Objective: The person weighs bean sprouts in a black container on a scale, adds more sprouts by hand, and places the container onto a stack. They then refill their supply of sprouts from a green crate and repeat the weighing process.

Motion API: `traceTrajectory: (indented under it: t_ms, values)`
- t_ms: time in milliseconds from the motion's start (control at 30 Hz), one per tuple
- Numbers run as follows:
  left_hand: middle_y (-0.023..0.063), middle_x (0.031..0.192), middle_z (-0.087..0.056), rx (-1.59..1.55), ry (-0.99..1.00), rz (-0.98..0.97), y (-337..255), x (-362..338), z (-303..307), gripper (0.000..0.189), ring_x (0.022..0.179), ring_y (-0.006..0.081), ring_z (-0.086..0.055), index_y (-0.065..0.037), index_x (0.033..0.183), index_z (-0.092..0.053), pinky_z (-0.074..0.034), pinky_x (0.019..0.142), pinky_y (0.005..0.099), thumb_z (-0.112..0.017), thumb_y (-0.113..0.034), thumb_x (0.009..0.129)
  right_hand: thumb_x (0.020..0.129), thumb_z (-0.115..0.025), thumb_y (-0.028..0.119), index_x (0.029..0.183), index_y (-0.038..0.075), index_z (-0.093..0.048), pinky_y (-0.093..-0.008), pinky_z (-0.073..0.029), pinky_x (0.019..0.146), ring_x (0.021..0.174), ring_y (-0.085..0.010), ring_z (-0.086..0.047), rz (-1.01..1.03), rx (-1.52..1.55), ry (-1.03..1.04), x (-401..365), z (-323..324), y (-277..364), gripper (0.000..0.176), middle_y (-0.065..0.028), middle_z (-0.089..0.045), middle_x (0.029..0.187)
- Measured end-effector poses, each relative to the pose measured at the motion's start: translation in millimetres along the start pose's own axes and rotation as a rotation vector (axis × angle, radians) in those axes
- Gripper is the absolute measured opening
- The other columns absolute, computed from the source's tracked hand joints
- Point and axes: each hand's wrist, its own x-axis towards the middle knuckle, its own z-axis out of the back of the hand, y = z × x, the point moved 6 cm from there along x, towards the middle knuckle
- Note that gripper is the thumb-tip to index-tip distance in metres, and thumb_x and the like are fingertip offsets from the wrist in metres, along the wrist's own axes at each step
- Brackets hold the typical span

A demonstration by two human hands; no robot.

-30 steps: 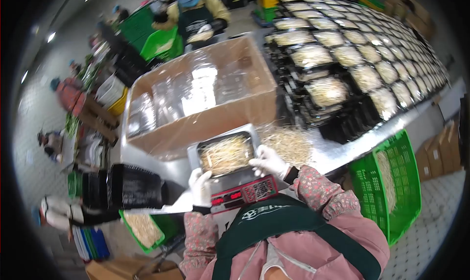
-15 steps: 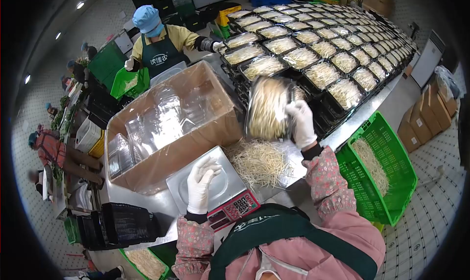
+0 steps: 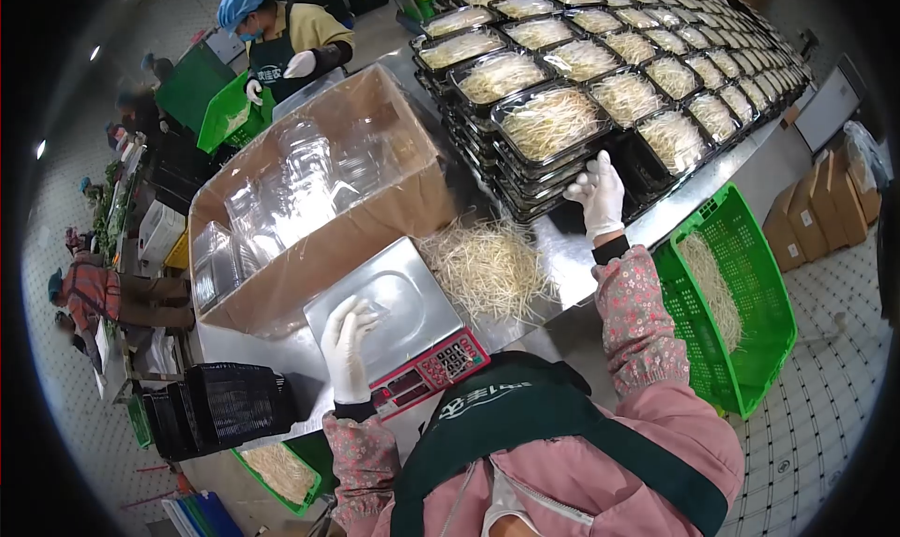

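Observation:
My right hand (image 3: 601,197), in a white glove, is empty with fingers spread beside the front corner of a black tray of bean sprouts (image 3: 550,124). That tray sits on top of a stack of similar filled trays. My left hand (image 3: 348,347), also gloved, hovers over the left side of the weighing scale (image 3: 412,298) with loosely curved fingers and nothing in its grasp. The scale's metal plate is bare. Right of the scale, a loose heap of bean sprouts (image 3: 489,270) lies on the metal table.
A cardboard box (image 3: 328,279) of clear plastic lids stands left. Black empty trays (image 3: 230,406) are stacked lower left. A green crate (image 3: 741,302) with sprouts is at the right. Rows of filled trays (image 3: 670,77) cover the far table. A co-worker (image 3: 281,45) stands beyond the box.
My right hand has put the tray of bean sprouts down on the stack and let go. My left hand stays over the scale. The co-worker's hand has drawn back from the trays.

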Motion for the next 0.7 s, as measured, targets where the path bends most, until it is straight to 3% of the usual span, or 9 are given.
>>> traceTrajectory:
  t_ms: [67,133,167,200,267,333,467,600,700]
  values:
    - [0.0137,0.116,-0.065,-0.019,-0.105,-0.001,14,-10,32,0.031,0.093,0.0188,-0.066,0.003,0.125,-0.057,-0.053,0.083,0.0307,-0.057,-0.015,0.099,0.097,-0.059,0.042,0.091,0.006,-0.058,-0.0334,-0.057,0.057,0.064,-0.0157,-0.064,0.101,-0.165,-0.092,10,51,-34,0.037,-0.0038,-0.057,0.071]
    - [0.0145,0.116,-0.065,-0.039,-0.181,0.03,27,-22,59,0.032,0.092,0.0194,-0.066,0.003,0.125,-0.058,-0.053,0.083,0.0313,-0.057,-0.015,0.099,0.098,-0.057,0.04,0.098,0.002,-0.063,-0.0357,-0.056,0.072,0.075,-0.0227,-0.067,0.302,-0.765,-0.049,17,91,-70,0.038,-0.0098,-0.066,0.083]
    - [0.0149,0.116,-0.065,-0.046,-0.218,0.044,30,-26,66,0.032,0.091,0.0197,-0.066,0.003,0.125,-0.058,-0.053,0.083,0.0316,-0.057,-0.016,0.099,0.098,-0.057,0.034,0.11,0.001,-0.066,-0.0369,-0.051,0.089,0.094,-0.0302,-0.067,0.396,-1.128,-0.106,25,113,-101,0.037,-0.0158,-0.07,0.105]
    - [0.0151,0.115,-0.065,-0.045,-0.229,0.056,30,-28,67,0.032,0.09,0.0198,-0.066,0.003,0.125,-0.058,-0.053,0.083,0.0317,-0.057,-0.016,0.099,0.097,-0.054,0.037,0.126,0.002,-0.061,-0.0431,-0.041,0.105,0.121,-0.0368,-0.056,0.378,-1.223,0.02,12,100,-111,0.046,-0.0217,-0.062,0.127]
    - [0.0157,0.115,-0.065,-0.044,-0.255,0.078,30,-32,66,0.033,0.089,0.0199,-0.066,0.004,0.125,-0.057,-0.053,0.083,0.0319,-0.057,-0.016,0.099,0.098,-0.047,0.046,0.14,0.004,-0.05,-0.0446,-0.022,0.118,0.142,-0.0363,-0.033,0.242,-1.504,0.168,-3,81,-155,0.059,-0.0227,-0.042,0.149]
    - [0.0158,0.114,-0.065,-0.008,-0.246,0.08,26,-35,60,0.033,0.089,0.0201,-0.067,0.004,0.125,-0.057,-0.053,0.084,0.032,-0.057,-0.016,0.099,0.1,-0.038,0.051,0.152,0.006,-0.03,-0.0443,-0.006,0.122,0.15,-0.035,-0.012,0.242,-1.652,0.396,-30,56,-206,0.07,-0.0201,-0.021,0.16]
    - [0.0153,0.112,-0.065,0.07,-0.294,0.067,22,-40,73,0.033,0.089,0.02,-0.067,0.005,0.125,-0.057,-0.054,0.084,0.0317,-0.056,-0.016,0.099,0.102,-0.038,0.043,0.155,0.006,-0.021,-0.041,-0.009,0.122,0.151,-0.0326,-0.01,0.2,-1.251,0.893,-84,17,-227,0.067,-0.0191,-0.02,0.161]
    - [0.0144,0.112,-0.065,0.081,-0.415,0.055,28,-57,103,0.032,0.09,0.0199,-0.067,0.005,0.125,-0.057,-0.054,0.083,0.0315,-0.055,-0.016,0.1,0.1,-0.047,0.035,0.153,0.005,-0.027,-0.0417,-0.02,0.12,0.146,-0.0363,-0.025,0.413,-1.215,0.825,-60,-6,-198,0.064,-0.0208,-0.027,0.157]
    - [0.0135,0.114,-0.065,0.1,-0.47,0.044,23,-65,108,0.032,0.094,0.0205,-0.066,0.004,0.125,-0.057,-0.054,0.084,0.0317,-0.056,-0.016,0.1,0.101,-0.044,0.04,0.152,0.006,-0.03,-0.0417,-0.024,0.117,0.142,-0.0376,-0.03,0.325,-1.251,0.706,-26,-25,-214,0.063,-0.022,-0.032,0.154]
